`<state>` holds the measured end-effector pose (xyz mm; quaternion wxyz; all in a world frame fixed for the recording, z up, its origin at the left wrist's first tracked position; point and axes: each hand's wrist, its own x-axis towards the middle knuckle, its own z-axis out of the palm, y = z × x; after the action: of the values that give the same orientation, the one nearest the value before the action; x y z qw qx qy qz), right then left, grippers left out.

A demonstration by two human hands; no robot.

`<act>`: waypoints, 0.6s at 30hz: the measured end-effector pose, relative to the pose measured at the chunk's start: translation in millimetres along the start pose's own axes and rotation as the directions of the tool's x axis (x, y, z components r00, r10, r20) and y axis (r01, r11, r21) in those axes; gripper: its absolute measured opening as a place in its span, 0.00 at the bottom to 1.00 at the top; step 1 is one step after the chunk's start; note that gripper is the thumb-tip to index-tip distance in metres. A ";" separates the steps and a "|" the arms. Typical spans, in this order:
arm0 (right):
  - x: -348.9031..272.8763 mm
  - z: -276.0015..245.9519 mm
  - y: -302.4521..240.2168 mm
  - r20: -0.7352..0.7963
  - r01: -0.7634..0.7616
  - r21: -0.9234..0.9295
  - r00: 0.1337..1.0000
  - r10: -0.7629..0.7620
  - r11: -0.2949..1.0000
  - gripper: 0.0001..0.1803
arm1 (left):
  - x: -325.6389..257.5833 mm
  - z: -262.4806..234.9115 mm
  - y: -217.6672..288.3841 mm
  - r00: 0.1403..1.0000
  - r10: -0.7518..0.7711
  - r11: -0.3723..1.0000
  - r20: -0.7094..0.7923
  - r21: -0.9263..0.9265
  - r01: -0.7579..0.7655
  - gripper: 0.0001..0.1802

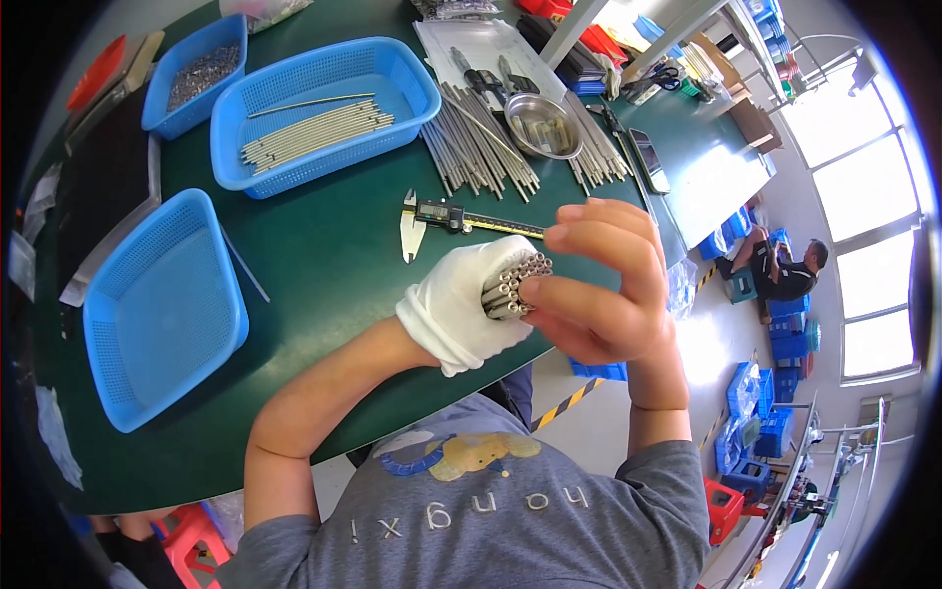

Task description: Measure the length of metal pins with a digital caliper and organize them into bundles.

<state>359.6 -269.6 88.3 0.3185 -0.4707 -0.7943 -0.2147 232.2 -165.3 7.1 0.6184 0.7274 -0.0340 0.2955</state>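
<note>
Gloved left hand [461,299] clenched round a bundle of thin metal tubes [512,285], long axis running toward 2 o'clock, open ends facing the bare right hand [599,285], which sits touching at 3 o'clock, fingertips pinching at the tube ends.

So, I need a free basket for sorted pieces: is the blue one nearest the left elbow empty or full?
Empty. The near blue basket shows only its bare mesh floor, while the far basket holds metal rods.
</note>
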 end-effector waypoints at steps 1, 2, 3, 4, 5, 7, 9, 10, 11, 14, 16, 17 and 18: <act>2.9 -3.5 0.3 0.035 -0.032 0.059 0.999 0.030 0.998 0.15 | -0.2 0.3 -0.7 1.000 0.004 1.000 -0.004 -0.007 -0.004 0.16; 7.8 -8.1 1.5 0.043 -0.030 0.056 0.999 0.028 0.998 0.15 | -0.4 0.6 -1.2 0.999 -0.035 0.999 0.005 -0.011 0.036 0.15; 14.4 -13.0 3.9 0.126 -0.055 0.131 0.991 0.038 0.990 0.14 | -0.6 0.8 -1.6 0.997 -0.075 0.997 0.014 -0.014 0.075 0.14; 18.7 -16.6 6.3 0.211 -0.089 0.200 0.976 0.046 0.976 0.12 | 0.0 0.9 -0.5 0.997 -0.070 0.997 0.015 -0.023 0.070 0.14; 21.0 -17.5 8.5 0.218 -0.091 0.194 0.975 0.048 0.977 0.12 | 1.0 -0.1 2.1 0.998 -0.059 0.998 0.019 -0.014 0.059 0.14; 26.9 -17.0 13.9 0.308 -0.153 0.287 0.950 0.061 0.945 0.09 | 1.0 -1.2 2.5 0.999 -0.044 0.999 0.021 -0.009 0.044 0.13; 39.4 -19.4 20.7 0.336 -0.107 0.285 0.942 0.006 0.953 0.06 | -0.1 -1.5 0.1 0.995 -0.091 0.996 0.039 -0.001 0.091 0.13; 45.1 -20.4 23.2 0.405 -0.124 0.304 0.914 -0.010 0.945 0.06 | -0.2 -0.9 -0.4 0.996 -0.087 0.996 0.035 -0.005 0.087 0.13; 50.5 -21.2 24.3 0.472 -0.142 0.321 0.881 -0.028 0.936 0.06 | -0.5 -0.2 -1.4 0.992 -0.115 0.993 0.043 -0.028 0.116 0.13; 64.7 -23.3 23.8 0.539 -0.158 0.294 0.842 -0.027 0.943 0.04 | -0.9 2.8 -4.9 0.989 -0.140 0.987 0.043 -0.074 0.143 0.13; 69.6 -24.7 25.0 0.596 -0.182 0.274 0.803 -0.018 0.944 0.04 | -0.2 4.4 -7.1 0.990 -0.140 0.985 0.035 -0.096 0.142 0.13; 70.7 -25.1 26.2 0.640 -0.238 0.277 0.769 0.006 0.931 0.03 | 0.6 4.9 -8.4 0.983 -0.171 0.980 0.067 -0.088 0.177 0.12; 71.7 -25.7 27.0 0.681 -0.293 0.276 0.732 0.029 0.915 0.03 | 1.4 5.4 -9.4 0.974 -0.203 0.974 0.099 -0.079 0.211 0.11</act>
<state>365.9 -229.7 158.3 0.1145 -0.5166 -0.8357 0.1472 239.4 -167.7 -0.9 0.6754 0.7114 0.0010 0.1942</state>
